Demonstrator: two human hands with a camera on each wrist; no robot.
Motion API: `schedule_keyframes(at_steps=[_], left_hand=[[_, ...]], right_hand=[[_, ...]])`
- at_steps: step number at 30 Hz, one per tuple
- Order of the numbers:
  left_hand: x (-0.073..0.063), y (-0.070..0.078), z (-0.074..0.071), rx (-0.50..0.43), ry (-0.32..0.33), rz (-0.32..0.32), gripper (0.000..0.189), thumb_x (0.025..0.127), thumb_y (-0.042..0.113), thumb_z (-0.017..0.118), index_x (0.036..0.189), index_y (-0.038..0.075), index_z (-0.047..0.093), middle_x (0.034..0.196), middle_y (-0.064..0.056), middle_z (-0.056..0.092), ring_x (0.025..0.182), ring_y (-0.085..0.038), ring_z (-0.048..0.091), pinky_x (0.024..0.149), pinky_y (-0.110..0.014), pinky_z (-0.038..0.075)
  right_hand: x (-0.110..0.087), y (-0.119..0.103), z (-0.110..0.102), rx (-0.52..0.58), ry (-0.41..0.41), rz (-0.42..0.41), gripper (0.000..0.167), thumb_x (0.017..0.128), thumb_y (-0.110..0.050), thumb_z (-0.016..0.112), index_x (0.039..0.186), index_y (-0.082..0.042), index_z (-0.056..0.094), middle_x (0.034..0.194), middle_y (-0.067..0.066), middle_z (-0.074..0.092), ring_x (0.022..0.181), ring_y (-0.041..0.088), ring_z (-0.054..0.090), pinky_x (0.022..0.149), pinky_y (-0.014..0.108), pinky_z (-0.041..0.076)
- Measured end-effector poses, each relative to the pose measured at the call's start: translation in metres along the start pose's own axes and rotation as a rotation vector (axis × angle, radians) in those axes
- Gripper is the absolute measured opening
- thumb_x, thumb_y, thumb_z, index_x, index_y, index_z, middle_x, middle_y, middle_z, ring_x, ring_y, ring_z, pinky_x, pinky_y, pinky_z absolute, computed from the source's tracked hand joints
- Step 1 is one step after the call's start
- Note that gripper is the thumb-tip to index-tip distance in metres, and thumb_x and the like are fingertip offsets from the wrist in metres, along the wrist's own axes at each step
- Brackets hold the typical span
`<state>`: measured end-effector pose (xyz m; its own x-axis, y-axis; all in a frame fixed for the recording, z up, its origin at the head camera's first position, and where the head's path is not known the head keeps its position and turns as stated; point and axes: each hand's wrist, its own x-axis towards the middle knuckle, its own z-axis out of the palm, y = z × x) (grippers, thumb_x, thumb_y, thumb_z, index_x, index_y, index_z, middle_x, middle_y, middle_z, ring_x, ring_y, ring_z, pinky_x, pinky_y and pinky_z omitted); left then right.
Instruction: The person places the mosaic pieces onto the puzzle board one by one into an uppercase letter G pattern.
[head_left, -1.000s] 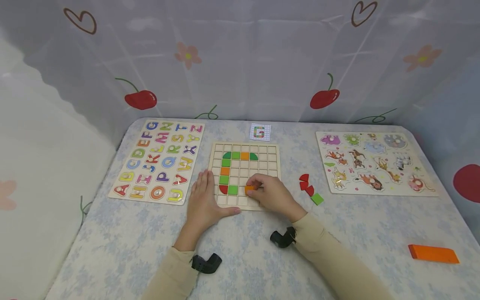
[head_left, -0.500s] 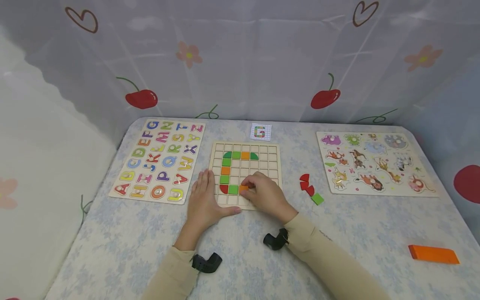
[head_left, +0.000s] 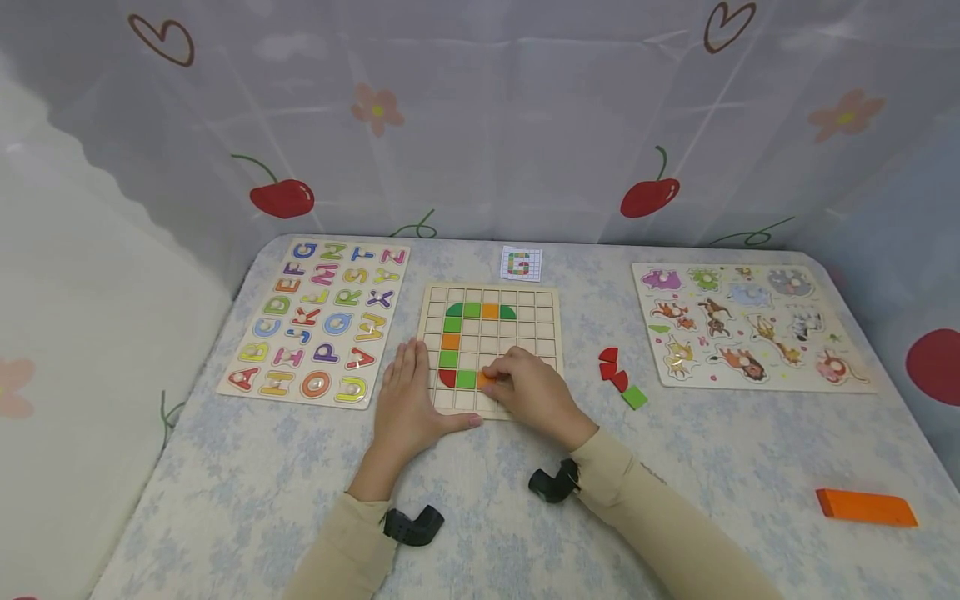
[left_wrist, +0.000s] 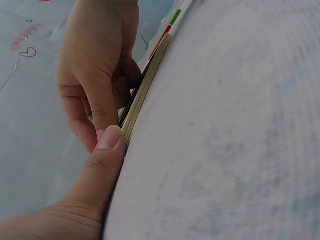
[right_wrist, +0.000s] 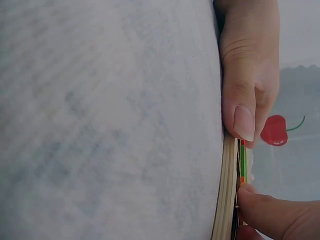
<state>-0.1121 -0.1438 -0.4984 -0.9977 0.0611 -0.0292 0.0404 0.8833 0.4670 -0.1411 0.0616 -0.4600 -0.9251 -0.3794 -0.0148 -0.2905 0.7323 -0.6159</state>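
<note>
A wooden grid board [head_left: 522, 329] lies on the table, with green, orange and red tiles forming an angular C shape. My right hand [head_left: 536, 396] pinches an orange square tile [head_left: 485, 381] at the cell just right of a green square tile [head_left: 466, 379] in the lower row. Its fingers partly cover that tile; whether it sits fully in the cell I cannot tell. Along the board's left edge rests my left hand [head_left: 408, 408], fingers straight, its thumb [left_wrist: 107, 142] against the front edge. In the right wrist view, the right thumb [right_wrist: 257, 202] touches the tile row.
Red quarter-round pieces [head_left: 609, 371] and a green square [head_left: 634, 397] lie right of the board. Behind it is a pattern card [head_left: 521, 264]. An alphabet puzzle [head_left: 315, 325] lies left, an animal puzzle [head_left: 750, 329] right, and an orange block [head_left: 867, 507] at the front right.
My right hand has moved slightly left with the orange tile, which now lies against the green square in the lower row. My left hand stays in place.
</note>
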Motion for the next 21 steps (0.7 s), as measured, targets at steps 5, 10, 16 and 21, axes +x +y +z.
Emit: schedule_keyframes(at_steps=[5, 10, 16, 21], left_hand=[[0.000, 0.000, 0.000, 0.008, 0.002, 0.000, 0.144, 0.058, 0.082, 0.074, 0.159, 0.002, 0.010, 0.168, -0.013, 0.006, 0.157, -0.029, 0.001, 0.127, -0.047, 0.007], [0.000, 0.000, 0.001, 0.000, -0.002, 0.000, 0.145, 0.058, 0.083, 0.073, 0.159, 0.002, 0.009, 0.168, -0.012, 0.006, 0.157, -0.028, 0.000, 0.128, -0.047, 0.007], [0.000, -0.001, 0.002, 0.001, -0.002, -0.006, 0.146, 0.057, 0.084, 0.073, 0.159, 0.002, 0.009, 0.168, -0.012, 0.006, 0.157, -0.028, 0.000, 0.128, -0.047, 0.007], [0.000, -0.002, 0.002, -0.002, -0.001, -0.008, 0.147, 0.056, 0.084, 0.074, 0.159, 0.003, 0.008, 0.168, -0.011, 0.005, 0.157, -0.028, 0.000, 0.128, -0.047, 0.007]], right_hand=[[0.000, -0.001, 0.001, 0.012, -0.005, -0.003, 0.024, 0.087, -0.022, 0.078, 0.109, -0.014, 0.077, 0.098, -0.001, 0.068, 0.089, 0.013, 0.064, 0.076, 0.029, 0.055], [-0.003, 0.000, 0.000, 0.019, -0.018, -0.007, 0.020, 0.087, -0.020, 0.077, 0.106, -0.016, 0.078, 0.097, -0.003, 0.071, 0.087, 0.011, 0.064, 0.076, 0.028, 0.054], [-0.019, 0.009, -0.015, 0.022, -0.052, 0.024, 0.015, 0.090, -0.019, 0.074, 0.104, -0.020, 0.075, 0.096, -0.009, 0.067, 0.086, 0.008, 0.061, 0.079, 0.030, 0.053], [-0.039, 0.031, -0.037, -0.024, -0.024, 0.077, 0.023, 0.089, -0.019, 0.074, 0.112, -0.020, 0.072, 0.103, -0.006, 0.067, 0.095, 0.013, 0.063, 0.084, 0.037, 0.055]])
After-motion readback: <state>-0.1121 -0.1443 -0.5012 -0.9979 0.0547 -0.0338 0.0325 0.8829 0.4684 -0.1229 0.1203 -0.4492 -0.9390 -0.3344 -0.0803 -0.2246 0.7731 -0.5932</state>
